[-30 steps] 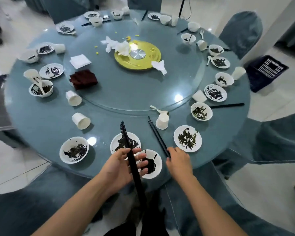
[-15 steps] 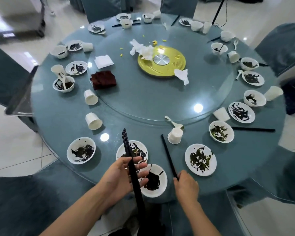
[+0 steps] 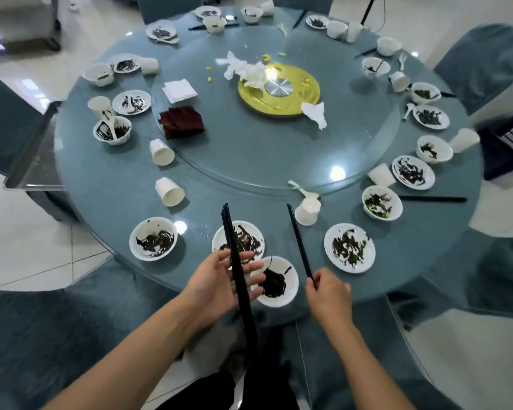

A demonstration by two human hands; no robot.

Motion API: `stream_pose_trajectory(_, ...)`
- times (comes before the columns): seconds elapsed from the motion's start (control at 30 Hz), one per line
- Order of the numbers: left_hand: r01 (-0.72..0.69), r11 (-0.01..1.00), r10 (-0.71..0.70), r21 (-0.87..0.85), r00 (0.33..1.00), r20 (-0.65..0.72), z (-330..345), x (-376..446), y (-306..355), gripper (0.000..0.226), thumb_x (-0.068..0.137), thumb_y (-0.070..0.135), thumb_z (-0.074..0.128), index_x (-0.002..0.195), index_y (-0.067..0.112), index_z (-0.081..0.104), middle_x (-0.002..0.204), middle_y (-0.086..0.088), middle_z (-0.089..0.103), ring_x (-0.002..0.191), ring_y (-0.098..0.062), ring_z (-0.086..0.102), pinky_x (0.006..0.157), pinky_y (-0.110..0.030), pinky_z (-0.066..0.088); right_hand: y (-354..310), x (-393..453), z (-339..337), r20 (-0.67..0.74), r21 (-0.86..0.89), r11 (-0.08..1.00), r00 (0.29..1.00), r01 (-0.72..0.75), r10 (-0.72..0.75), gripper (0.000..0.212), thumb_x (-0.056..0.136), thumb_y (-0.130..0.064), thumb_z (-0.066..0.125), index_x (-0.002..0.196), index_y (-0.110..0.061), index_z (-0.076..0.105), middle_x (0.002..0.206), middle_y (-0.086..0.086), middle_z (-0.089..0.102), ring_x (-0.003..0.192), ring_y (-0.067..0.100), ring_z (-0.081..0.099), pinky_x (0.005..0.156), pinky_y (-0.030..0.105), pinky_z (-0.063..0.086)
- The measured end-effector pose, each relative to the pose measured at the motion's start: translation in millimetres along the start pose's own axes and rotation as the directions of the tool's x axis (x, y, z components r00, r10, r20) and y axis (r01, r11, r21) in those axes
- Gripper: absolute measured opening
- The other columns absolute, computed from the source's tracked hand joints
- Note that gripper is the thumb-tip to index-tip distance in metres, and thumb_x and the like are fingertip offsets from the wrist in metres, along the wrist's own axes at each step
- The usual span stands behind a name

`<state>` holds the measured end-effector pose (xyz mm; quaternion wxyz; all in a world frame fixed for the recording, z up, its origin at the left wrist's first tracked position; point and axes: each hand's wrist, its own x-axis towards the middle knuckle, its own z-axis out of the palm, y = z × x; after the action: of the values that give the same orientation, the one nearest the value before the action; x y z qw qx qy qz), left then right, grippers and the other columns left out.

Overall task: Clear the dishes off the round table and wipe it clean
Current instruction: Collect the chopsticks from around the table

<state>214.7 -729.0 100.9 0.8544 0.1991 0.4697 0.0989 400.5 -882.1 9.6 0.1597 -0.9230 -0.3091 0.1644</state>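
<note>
The round blue-grey table (image 3: 107, 187) carries several white bowls and plates smeared with dark leftovers, tipped paper cups and black chopsticks. My left hand (image 3: 216, 288) hovers over the near edge, fingers spread straight, with a bundle of black chopsticks (image 3: 234, 255) lying across the palm. My right hand (image 3: 328, 294) pinches the near end of another pair of chopsticks (image 3: 299, 241), whose tips point away towards a tipped cup (image 3: 307, 211). A dirty bowl (image 3: 288, 294) sits between my hands. A dirty plate (image 3: 350, 247) lies to the right of it.
A glass turntable (image 3: 249, 161) holds a gold disc (image 3: 308, 96), crumpled tissues (image 3: 243, 69), a white napkin (image 3: 179, 90) and a dark red cloth (image 3: 182, 122). Covered chairs ring the table. A metal tray (image 3: 33, 161) pokes out at the left, and a dark basket (image 3: 510, 143) stands on the floor at the right.
My right hand has raised its pair of chopsticks off the table. My left hand's fingers have uncurled from the bundle and now spread straight. The view has shifted.
</note>
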Motion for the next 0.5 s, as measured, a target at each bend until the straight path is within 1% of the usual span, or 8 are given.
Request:
stream_pose_trajectory(0.07,0.016,1.0,-0.016,0.026,1.0,0.019,2,-3,-1,0.046,0.102,0.034,0.041,0.13,0.005,0.062,0.119,-0.018,0.071,0.105,-0.037,0.067,0.099,-0.054,0.051,-17,-18,-17,0.015,0.157,0.987,1.0,-0.021,0.019,0.014,0.093,-0.031,0.062,0.085,-0.024,0.053,0.08,-0.008,0.062,0.08,0.023,0.059,0.085,0.04,0.043)
stream_pose_trajectory(0.13,0.022,0.998,-0.025,0.053,0.999,0.048,6,-4,-5,0.044,0.101,0.034,0.043,0.129,0.006,0.062,0.126,-0.019,0.069,0.105,-0.036,0.068,0.095,-0.052,0.054,-34,-39,-32,0.04,0.299,0.954,0.999,-0.031,0.02,0.016,0.09,-0.031,0.067,0.081,-0.027,0.055,0.073,-0.01,0.062,0.075,0.021,0.06,0.079,0.038,0.049)
stream_pose_trajectory(0.23,0.025,0.995,-0.033,0.095,0.996,0.083,14,-6,-15,0.037,0.099,0.031,0.045,0.121,0.008,0.063,0.116,-0.018,0.07,0.099,-0.035,0.069,0.093,-0.052,0.054,-54,-72,-49,0.041,0.402,0.915,0.999,-0.027,0.012,0.014,0.087,-0.03,0.07,0.079,-0.024,0.059,0.071,-0.007,0.065,0.07,0.013,0.061,0.071,0.034,0.052)
stream_pose_trajectory(0.3,0.037,0.992,-0.05,0.119,0.993,0.11,20,-6,-24,0.034,0.1,0.031,0.044,0.119,0.01,0.063,0.113,-0.016,0.071,0.095,-0.033,0.07,0.089,-0.05,0.057,-60,-93,-56,0.045,0.424,0.905,0.999,-0.031,0.013,0.016,0.086,-0.031,0.072,0.078,-0.023,0.06,0.069,-0.007,0.065,0.067,0.009,0.059,0.068,0.031,0.051)
stream_pose_trajectory(0.37,0.048,0.988,-0.069,0.145,0.987,0.145,26,-7,-33,0.031,0.1,0.03,0.042,0.116,0.012,0.063,0.111,-0.015,0.071,0.092,-0.031,0.071,0.08,-0.044,0.058,-61,-111,-60,0.059,0.411,0.911,0.998,-0.042,0.019,0.018,0.085,-0.033,0.072,0.077,-0.024,0.059,0.068,-0.008,0.064,0.065,0.008,0.058,0.067,0.029,0.05)
stream_pose_trajectory(0.43,0.054,0.985,-0.083,0.164,0.981,0.176,32,-10,-43,0.031,0.1,0.028,0.042,0.115,0.011,0.063,0.106,-0.015,0.072,0.09,-0.03,0.071,0.081,-0.042,0.057,-58,-127,-63,0.061,0.394,0.917,0.997,-0.063,0.043,0.018,0.084,-0.034,0.072,0.076,-0.024,0.06,0.066,-0.01,0.063,0.064,0.007,0.057,0.067,0.028,0.05)
stream_pose_trajectory(0.5,0.057,0.984,-0.09,0.167,0.975,0.201,37,-13,-53,0.031,0.101,0.026,0.041,0.117,0.01,0.061,0.105,-0.014,0.071,0.088,-0.03,0.071,0.08,-0.042,0.058,-52,-140,-64,0.045,0.367,0.927,0.997,-0.078,0.066,0.018,0.085,-0.035,0.071,0.077,-0.023,0.06,0.065,-0.011,0.061,0.064,0.005,0.057,0.066,0.027,0.048)
